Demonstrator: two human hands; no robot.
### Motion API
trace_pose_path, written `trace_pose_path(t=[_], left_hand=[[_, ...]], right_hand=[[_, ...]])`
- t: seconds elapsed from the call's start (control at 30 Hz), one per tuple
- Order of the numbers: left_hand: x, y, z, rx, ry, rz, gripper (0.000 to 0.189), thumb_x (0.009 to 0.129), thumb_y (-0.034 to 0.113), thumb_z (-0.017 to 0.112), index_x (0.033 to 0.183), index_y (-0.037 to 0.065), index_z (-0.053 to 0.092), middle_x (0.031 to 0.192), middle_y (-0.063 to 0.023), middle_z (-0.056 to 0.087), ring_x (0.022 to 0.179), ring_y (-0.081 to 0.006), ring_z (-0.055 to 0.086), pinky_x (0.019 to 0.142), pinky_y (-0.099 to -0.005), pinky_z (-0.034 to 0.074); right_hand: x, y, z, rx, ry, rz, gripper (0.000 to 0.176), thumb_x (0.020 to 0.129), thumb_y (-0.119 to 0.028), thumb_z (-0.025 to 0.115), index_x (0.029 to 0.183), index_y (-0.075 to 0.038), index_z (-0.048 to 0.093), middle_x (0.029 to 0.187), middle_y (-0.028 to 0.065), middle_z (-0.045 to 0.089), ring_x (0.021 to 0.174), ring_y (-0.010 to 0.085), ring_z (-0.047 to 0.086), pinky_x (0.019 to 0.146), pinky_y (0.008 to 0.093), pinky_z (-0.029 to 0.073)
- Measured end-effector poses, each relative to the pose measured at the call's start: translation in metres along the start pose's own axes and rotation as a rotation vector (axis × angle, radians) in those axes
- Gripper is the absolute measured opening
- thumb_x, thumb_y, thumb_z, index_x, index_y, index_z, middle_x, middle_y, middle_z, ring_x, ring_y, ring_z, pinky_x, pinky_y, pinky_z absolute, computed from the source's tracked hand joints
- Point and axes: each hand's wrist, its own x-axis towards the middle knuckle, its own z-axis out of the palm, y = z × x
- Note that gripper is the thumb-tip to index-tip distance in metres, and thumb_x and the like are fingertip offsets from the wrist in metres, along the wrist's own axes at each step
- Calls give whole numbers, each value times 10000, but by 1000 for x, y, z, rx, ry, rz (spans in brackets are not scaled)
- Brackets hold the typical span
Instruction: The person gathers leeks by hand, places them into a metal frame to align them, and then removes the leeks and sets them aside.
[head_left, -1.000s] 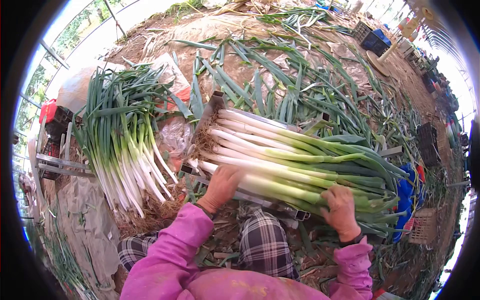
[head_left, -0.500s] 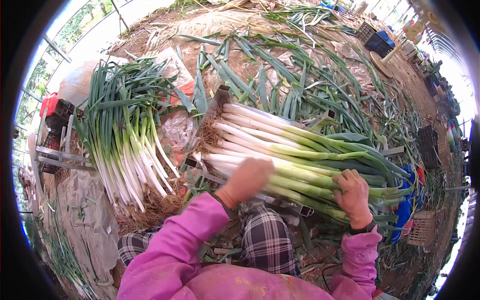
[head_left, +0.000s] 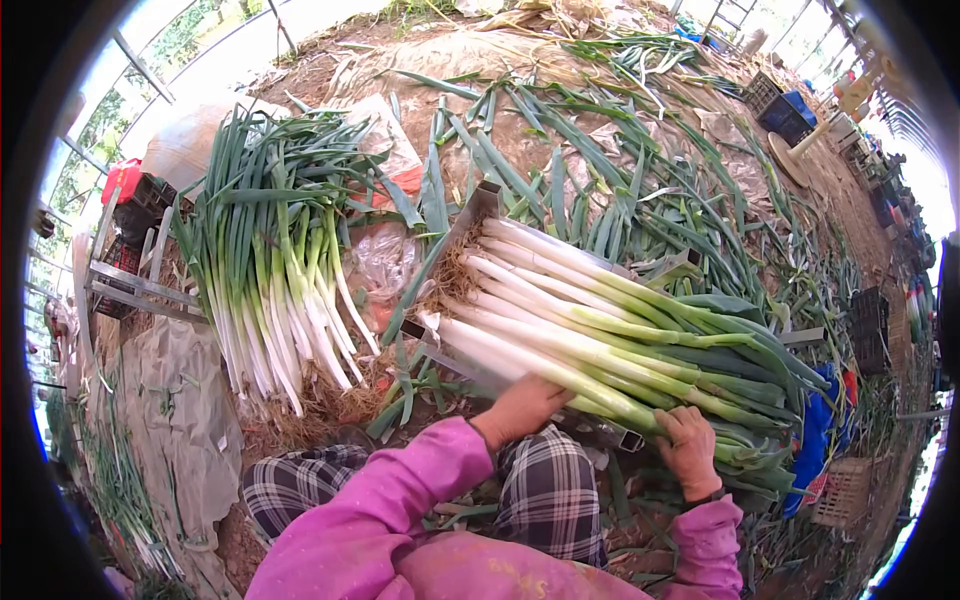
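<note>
A row of thick green onions [head_left: 560, 305] lies in a metal rack [head_left: 482, 205], white roots toward its upright end plate and leaves to the right. My left hand [head_left: 525, 405] is closed around the nearest onion, where white turns green. Farther along, my right hand [head_left: 688, 440] grips the same side of the row by the green part, fingers curled. The white end of this front onion is smeared by motion. To the left, a second pile of green onions [head_left: 285, 280] rests on the ground, roots toward me.
Loose green leaves [head_left: 600, 150] litter the ground behind the rack. Dark crates [head_left: 785, 110] stand at the far right, a tan crate [head_left: 845, 490] nearer. A metal stand [head_left: 145, 290] and a red container [head_left: 122, 180] are at left. My plaid-covered knees [head_left: 550, 480] are below the rack.
My left hand has moved toward me and down, from above the row to its near edge. My right hand has shifted slightly down. The view has turned a little left.
</note>
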Motion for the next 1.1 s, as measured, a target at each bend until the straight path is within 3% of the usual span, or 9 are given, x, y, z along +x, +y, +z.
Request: trace_pose_path(t=[0.1,0.27,0.37,0.57,0.7,0.73,0.83,0.87,1.1], left_hand=[[-8,15,-21,91,-59,58,355,817,114,544,1158,27,592,1076,-181,611,1039,-352,573,917,-441,451],[9,26,-37,75,-62,36,184,770,92,554,943,31,566,886,-107,569,859,-320,561,753,-407,453],[-1,22,-31,92,-226,-83,312,815,135,621,1110,48,570,1122,-115,583,1082,-309,562,940,-470,445],[-1,27,-39,157,-138,16,325,805,151,642,1110,55,587,1127,-106,595,1094,-306,563,927,-465,460],[7,18,-64,375,224,-78,223,765,106,599,980,52,614,961,-100,592,938,-299,595,778,-405,502],[8,10,-73,572,198,-212,194,773,105,585,961,73,624,889,-102,563,894,-298,615,719,-407,516],[10,-29,-97,453,-62,-488,177,782,111,570,949,97,627,850,-103,539,873,-305,627,681,-405,517],[13,-35,-96,483,-61,-441,172,787,113,566,946,105,631,855,-104,543,878,-308,626,679,-401,518],[-5,-42,-85,435,-19,-421,190,798,115,552,956,121,658,896,-109,573,879,-313,614,714,-444,511]], right_hand=[[-4,-5,1,-16,-6,1,408,617,-121,743,1012,-142,642,858,48,574,841,284,564,701,417,461],[32,4,-37,-133,58,-56,335,629,-115,729,953,-113,644,838,69,567,841,288,562,702,417,437],[51,2,-38,-224,184,-34,227,696,-139,660,921,-125,628,821,52,547,838,267,552,685,408,432],[15,16,29,24,217,50,256,696,-185,745,937,-138,675,866,39,578,848,263,559,705,403,435],[22,17,35,76,211,139,172,700,-185,759,854,-129,706,834,43,570,825,264,559,699,403,438],[23,17,34,86,199,157,170,698,-184,760,850,-128,707,830,43,567,823,265,558,698,403,438],[22,16,32,87,203,167,165,694,-190,762,836,-127,707,815,39,551,815,264,551,696,413,434],[20,15,33,87,203,162,163,693,-194,762,831,-127,708,810,37,545,811,264,548,696,417,432],[19,1,40,-68,240,113,160,729,-188,728,865,-110,697,1115,113,625,1063,320,566,965,460,413]])
